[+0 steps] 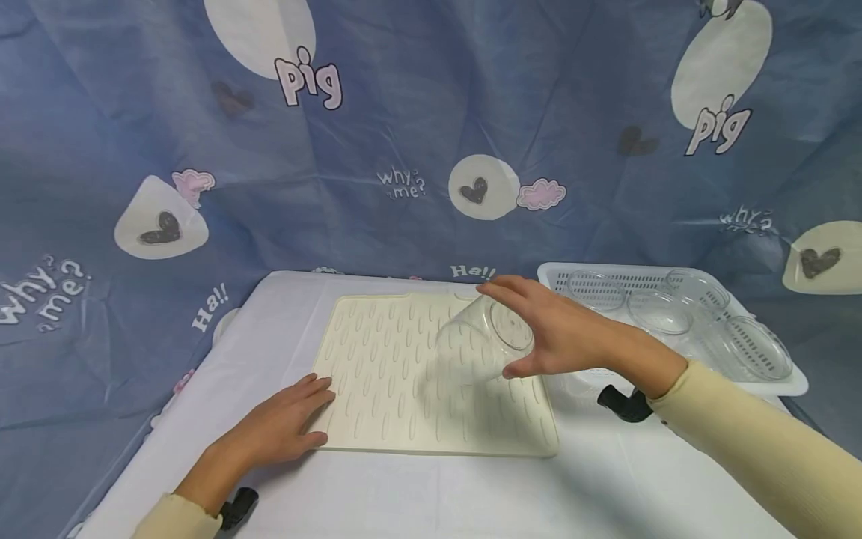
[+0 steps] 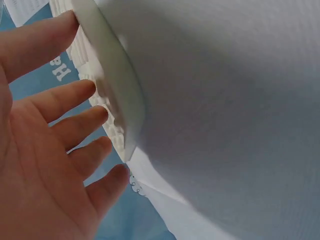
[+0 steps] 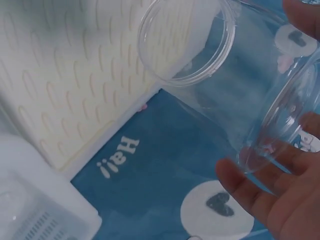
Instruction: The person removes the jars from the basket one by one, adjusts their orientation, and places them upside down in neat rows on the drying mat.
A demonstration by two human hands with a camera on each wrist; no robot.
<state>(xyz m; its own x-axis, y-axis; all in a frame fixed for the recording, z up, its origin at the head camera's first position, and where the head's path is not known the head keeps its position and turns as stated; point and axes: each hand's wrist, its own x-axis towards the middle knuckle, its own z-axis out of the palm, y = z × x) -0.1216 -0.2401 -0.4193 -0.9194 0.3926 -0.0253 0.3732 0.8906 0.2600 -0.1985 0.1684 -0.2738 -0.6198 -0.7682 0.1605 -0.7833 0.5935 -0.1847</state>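
Observation:
My right hand [image 1: 555, 326] holds a clear, see-through cup [image 1: 465, 340] by its base end, thumb on one side and fingers on the other. The cup is tilted over the right half of a cream drying mat [image 1: 377, 374] with raised oval ridges. In the right wrist view, the cup's round rim [image 3: 187, 82] points away from the palm, toward the mat. At the mat's left edge, my left hand [image 1: 283, 419] lies with fingers spread, its fingertips at the border. The left wrist view shows those fingers [image 2: 75, 125] extended along the mat's side, holding nothing.
At the back right stands a white slotted basket [image 1: 795, 382] with several clear round vessels [image 1: 660, 311] in it. A white cloth [image 1: 377, 494] covers the table. Behind hangs a blue printed curtain [image 1: 377, 112]. Dark wrist mounts [image 1: 622, 404] sit at both cuffs.

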